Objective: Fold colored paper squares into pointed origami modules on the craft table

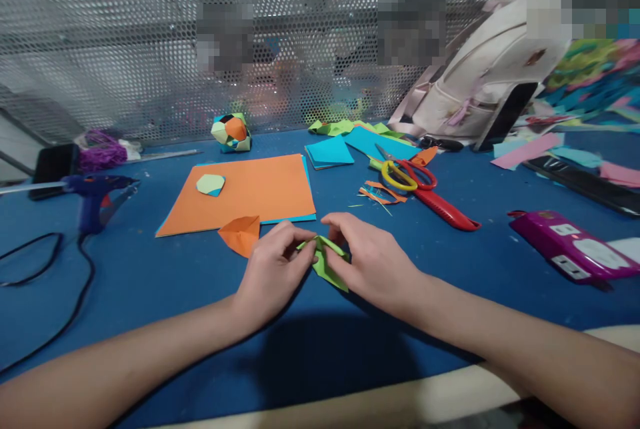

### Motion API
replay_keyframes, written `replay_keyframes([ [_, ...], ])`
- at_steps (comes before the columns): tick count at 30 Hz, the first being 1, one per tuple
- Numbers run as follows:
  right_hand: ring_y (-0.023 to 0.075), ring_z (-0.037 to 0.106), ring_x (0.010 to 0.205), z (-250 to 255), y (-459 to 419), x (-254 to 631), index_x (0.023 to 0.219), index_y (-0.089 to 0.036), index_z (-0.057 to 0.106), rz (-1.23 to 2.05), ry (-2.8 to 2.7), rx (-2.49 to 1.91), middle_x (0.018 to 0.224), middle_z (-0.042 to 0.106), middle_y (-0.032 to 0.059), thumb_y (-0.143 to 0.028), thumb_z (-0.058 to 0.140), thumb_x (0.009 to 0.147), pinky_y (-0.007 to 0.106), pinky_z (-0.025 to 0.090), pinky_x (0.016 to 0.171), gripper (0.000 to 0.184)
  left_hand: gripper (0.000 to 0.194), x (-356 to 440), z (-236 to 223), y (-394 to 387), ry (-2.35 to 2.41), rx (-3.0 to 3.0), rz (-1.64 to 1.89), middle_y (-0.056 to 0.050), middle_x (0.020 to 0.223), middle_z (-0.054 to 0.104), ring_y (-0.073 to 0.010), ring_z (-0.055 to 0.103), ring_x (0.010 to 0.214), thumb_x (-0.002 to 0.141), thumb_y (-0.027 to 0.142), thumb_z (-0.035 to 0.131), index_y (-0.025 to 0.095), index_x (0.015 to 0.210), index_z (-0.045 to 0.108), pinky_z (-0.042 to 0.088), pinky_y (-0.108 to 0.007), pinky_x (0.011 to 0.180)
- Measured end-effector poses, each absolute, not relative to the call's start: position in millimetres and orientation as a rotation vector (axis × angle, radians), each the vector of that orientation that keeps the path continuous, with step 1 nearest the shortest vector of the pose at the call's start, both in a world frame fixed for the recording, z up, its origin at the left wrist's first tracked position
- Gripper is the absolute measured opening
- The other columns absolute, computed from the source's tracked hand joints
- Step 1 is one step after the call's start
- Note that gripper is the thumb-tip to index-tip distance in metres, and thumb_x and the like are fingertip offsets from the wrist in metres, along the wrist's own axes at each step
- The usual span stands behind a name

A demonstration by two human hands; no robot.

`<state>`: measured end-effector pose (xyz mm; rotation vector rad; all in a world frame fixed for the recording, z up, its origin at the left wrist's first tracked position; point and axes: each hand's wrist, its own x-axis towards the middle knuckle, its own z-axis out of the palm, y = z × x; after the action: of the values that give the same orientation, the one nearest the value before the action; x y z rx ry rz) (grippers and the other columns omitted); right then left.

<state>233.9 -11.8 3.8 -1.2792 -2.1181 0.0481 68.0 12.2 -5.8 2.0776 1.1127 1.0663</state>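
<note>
A small piece of folded green paper (pixel 330 269) is held between both hands just above the blue table. My left hand (pixel 275 267) pinches its left corner between thumb and fingers. Opposite it, my right hand (pixel 373 262) grips the right side, with the thumb pressed along the fold. Close to my left hand lies a folded orange paper piece (pixel 241 235), partly over the edge of a stack of orange and blue sheets (pixel 250 182). On that stack rests a small pale green and blue folded piece (pixel 211 184).
A blue glue gun (pixel 97 195) with its cord is at left. Scissors (pixel 400 175), a red cutter (pixel 447 209), blue squares (pixel 329 151) and paper scraps lie ahead right. A multicoloured paper ball (pixel 233 132) stands by the mesh panel (pixel 150 82). A purple case (pixel 565 242) is right.
</note>
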Motion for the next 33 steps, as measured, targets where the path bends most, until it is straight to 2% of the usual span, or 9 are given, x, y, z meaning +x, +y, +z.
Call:
replay_keyframes([
  [6, 0.0222, 0.06, 0.075, 2.0, -10.9, 235.4, 0.102, -0.011, 0.054, -0.099, -2.206, -1.202, 0.085, 0.063, 0.0104, -0.016, 0.044, 0.087, 0.034, 0.046, 0.065, 0.019, 0.012, 69.2, -5.8, 10.5, 1.077, 2.044, 1.067, -0.001, 0.069, 0.059, -0.0119, 0.054, 0.063, 0.084, 0.024, 0.054, 0.017, 0.078, 0.063, 0.045, -0.024, 0.059],
  [18, 0.0203, 0.059, 0.078, 1.7, -7.8, 235.9, 0.098, -0.013, 0.055, 0.079, -2.232, -1.12, 0.086, 0.064, 0.0101, -0.011, 0.04, 0.088, 0.033, 0.047, 0.068, 0.018, 0.006, 70.3, -6.5, 10.9, 1.126, 2.057, 0.974, 0.001, 0.07, 0.056, -0.0095, 0.05, 0.06, 0.081, 0.022, 0.055, 0.017, 0.079, 0.058, 0.041, -0.021, 0.055],
  [21, 0.0193, 0.058, 0.075, 1.8, -7.8, 235.4, 0.099, -0.013, 0.055, 0.009, -2.252, -1.108, 0.085, 0.064, 0.0093, -0.011, 0.04, 0.087, 0.032, 0.046, 0.066, 0.019, 0.008, 71.0, -6.5, 11.6, 1.151, 2.021, 0.958, 0.002, 0.068, 0.055, -0.0095, 0.048, 0.059, 0.081, 0.022, 0.054, 0.017, 0.075, 0.055, 0.04, -0.021, 0.055],
  [27, 0.0208, 0.059, 0.073, 2.6, -8.8, 235.4, 0.103, -0.01, 0.055, -0.194, -2.29, -1.046, 0.083, 0.065, 0.0116, -0.015, 0.036, 0.092, 0.034, 0.046, 0.066, 0.022, 0.007, 71.9, -4.5, 11.0, 1.114, 2.051, 0.929, 0.001, 0.069, 0.056, -0.0112, 0.051, 0.063, 0.081, 0.019, 0.051, 0.017, 0.081, 0.057, 0.041, -0.023, 0.06],
  [30, 0.0201, 0.06, 0.077, 6.0, -8.7, 236.8, 0.103, -0.012, 0.056, -0.068, -2.224, -1.065, 0.086, 0.065, 0.0107, -0.017, 0.042, 0.091, 0.032, 0.047, 0.068, 0.019, 0.01, 71.4, -2.7, 11.1, 1.124, 2.019, 0.93, 0.0, 0.066, 0.056, -0.0115, 0.051, 0.061, 0.082, 0.02, 0.049, 0.017, 0.076, 0.057, 0.041, -0.023, 0.058],
  [33, 0.018, 0.062, 0.074, 7.6, -7.8, 239.4, 0.092, -0.014, 0.06, 0.026, -2.212, -1.074, 0.082, 0.066, 0.0084, -0.018, 0.044, 0.091, 0.029, 0.046, 0.066, 0.016, 0.013, 70.8, -2.5, 11.5, 1.139, 1.998, 0.925, 0.001, 0.063, 0.056, -0.0114, 0.051, 0.059, 0.083, 0.022, 0.049, 0.017, 0.073, 0.056, 0.04, -0.023, 0.056],
])
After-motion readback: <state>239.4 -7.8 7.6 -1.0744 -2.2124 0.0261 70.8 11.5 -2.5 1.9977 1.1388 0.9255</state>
